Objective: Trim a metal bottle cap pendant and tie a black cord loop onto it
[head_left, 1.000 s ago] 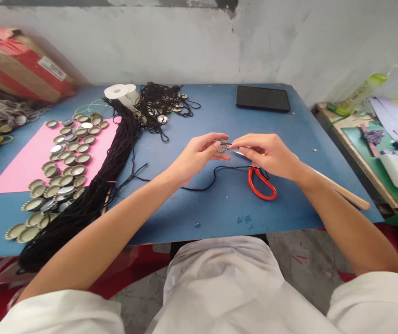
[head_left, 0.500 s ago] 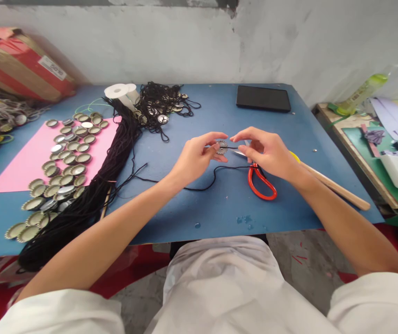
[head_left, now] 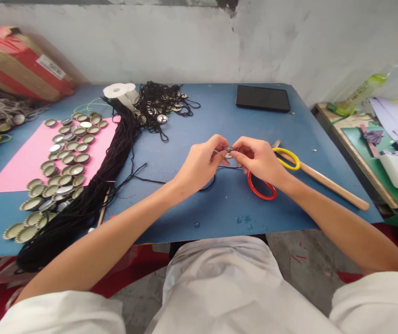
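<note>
On the blue table (head_left: 185,215), pink paper (head_left: 18,162) lay under many loose caps (head_left: 68,158), seemingly left to do; a smaller corded pile (head_left: 162,118) at the back looked done. The left hand (head_left: 202,160) and right hand (head_left: 259,160) pinched one cap (head_left: 228,150) between their fingertips, apparently midway.

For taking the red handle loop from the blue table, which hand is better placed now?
Probably the right hand: it is close to the red loop, while the left hand is farther away. Both seem to hold the small round piece, so the right would likely need to release it first.
</note>
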A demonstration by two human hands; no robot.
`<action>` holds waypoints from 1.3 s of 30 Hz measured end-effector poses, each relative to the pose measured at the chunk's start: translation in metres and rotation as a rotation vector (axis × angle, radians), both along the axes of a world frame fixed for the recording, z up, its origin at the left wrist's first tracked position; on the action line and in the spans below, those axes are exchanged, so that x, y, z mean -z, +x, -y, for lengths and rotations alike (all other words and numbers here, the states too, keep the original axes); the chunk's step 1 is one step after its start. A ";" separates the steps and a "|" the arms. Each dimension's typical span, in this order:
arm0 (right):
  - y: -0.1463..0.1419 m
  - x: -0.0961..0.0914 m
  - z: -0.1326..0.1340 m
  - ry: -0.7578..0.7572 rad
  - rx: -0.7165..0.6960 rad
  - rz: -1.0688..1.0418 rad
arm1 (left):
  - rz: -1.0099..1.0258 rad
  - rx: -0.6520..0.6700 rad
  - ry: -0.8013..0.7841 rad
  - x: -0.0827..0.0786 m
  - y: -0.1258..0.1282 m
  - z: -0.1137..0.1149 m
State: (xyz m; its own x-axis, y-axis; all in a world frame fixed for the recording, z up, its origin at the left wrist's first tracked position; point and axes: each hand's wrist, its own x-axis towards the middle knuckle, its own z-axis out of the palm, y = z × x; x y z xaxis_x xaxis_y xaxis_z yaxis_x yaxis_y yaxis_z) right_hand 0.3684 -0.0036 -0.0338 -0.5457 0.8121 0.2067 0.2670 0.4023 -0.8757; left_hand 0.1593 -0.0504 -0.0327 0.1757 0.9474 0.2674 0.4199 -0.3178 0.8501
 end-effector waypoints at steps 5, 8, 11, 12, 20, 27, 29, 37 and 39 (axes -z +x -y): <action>0.001 -0.001 -0.001 -0.021 -0.009 -0.002 | 0.013 0.023 0.005 0.002 -0.001 -0.001; 0.001 -0.001 -0.001 -0.019 -0.004 0.009 | 0.002 0.012 0.016 0.002 0.000 0.000; 0.000 -0.001 0.002 -0.009 -0.005 0.023 | 0.008 0.011 0.021 0.003 0.001 0.001; 0.000 -0.002 0.002 -0.002 -0.006 0.027 | 0.013 0.011 0.023 0.003 0.001 0.001; 0.035 -0.024 -0.025 0.335 0.028 0.244 | 0.020 -0.065 0.022 0.002 -0.004 -0.001; 0.085 -0.031 -0.040 0.459 -0.214 0.913 | 0.041 -0.115 0.005 -0.004 -0.010 -0.005; 0.081 -0.028 -0.035 0.500 -0.196 0.991 | 0.048 -0.132 0.014 -0.006 -0.012 -0.006; 0.075 -0.024 -0.038 0.486 -0.239 0.894 | 0.260 -0.248 0.161 -0.028 -0.036 -0.017; 0.079 -0.027 -0.042 0.435 -0.294 0.836 | 0.348 -0.298 0.233 -0.031 -0.051 -0.025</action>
State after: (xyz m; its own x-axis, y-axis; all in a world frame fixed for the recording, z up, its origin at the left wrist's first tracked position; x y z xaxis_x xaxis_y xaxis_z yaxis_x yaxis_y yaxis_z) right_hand 0.4478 0.0388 -0.0072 -0.8200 0.5654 -0.0886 0.5703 0.7940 -0.2105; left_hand 0.1087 -0.0253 -0.0016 -0.2299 0.8511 0.4720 0.2258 -0.4251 0.8765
